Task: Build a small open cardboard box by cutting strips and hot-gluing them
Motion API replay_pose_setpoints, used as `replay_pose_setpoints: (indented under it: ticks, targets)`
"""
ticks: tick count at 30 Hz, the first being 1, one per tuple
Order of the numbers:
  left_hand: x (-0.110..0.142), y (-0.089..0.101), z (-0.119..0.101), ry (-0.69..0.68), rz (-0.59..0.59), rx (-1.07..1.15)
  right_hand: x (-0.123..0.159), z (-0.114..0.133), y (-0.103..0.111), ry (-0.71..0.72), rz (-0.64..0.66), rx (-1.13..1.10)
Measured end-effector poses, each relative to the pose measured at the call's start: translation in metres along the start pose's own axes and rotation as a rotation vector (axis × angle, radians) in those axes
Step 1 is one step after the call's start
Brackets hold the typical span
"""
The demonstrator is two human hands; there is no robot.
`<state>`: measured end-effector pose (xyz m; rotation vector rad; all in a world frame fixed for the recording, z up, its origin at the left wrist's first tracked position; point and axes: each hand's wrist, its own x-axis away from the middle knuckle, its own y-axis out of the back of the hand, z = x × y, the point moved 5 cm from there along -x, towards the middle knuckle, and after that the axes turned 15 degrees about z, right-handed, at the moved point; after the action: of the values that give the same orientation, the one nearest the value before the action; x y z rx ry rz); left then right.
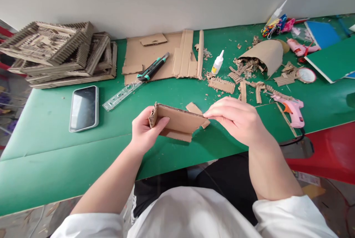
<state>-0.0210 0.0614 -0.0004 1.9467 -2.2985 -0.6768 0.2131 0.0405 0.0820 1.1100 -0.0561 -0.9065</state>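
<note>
A small folded cardboard piece (180, 119) with raised edge strips is held up over the front part of the table. My left hand (145, 129) is closed around its left end, thumb pressed on the inner face. At the far right corner, the fingertips of my right hand (233, 118) pinch the top edge. A loose cardboard strip (194, 108) lies on the table just behind the piece, partly hidden by it. Farther back, a utility knife (153, 68) and a clear ruler (122, 95) rest by a flat cardboard sheet (155, 55).
Stacked corrugated cardboard frames (55, 53) stand at the back left, a phone (84, 108) before them. A white glue bottle (217, 63), cardboard scraps (222, 85), a curved cardboard shell (266, 55) and a pink glue gun (292, 108) lie to the right on the green table (55, 167).
</note>
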Motion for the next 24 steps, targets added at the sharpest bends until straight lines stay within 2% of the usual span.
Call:
replay_pose_setpoints:
  ticks: [7,12,14,17,24]
  targets:
    - [0.005,0.003,-0.021,-0.301,-0.13,-0.271,-0.002,0.005,-0.003,0.016,-0.046,0.013]
    - [0.014,-0.004,-0.027,-0.485,-0.085,-0.206,-0.004,0.008,-0.005,0.03,-0.1,0.024]
    - [0.016,-0.006,-0.03,-0.514,-0.078,-0.2,-0.005,0.012,-0.009,0.055,-0.128,0.136]
    - [0.016,-0.006,-0.035,-0.523,-0.132,-0.264,-0.005,0.017,-0.016,0.084,-0.172,0.302]
    - [0.015,-0.004,-0.041,-0.528,-0.226,-0.379,-0.007,0.025,-0.029,0.036,-0.184,0.422]
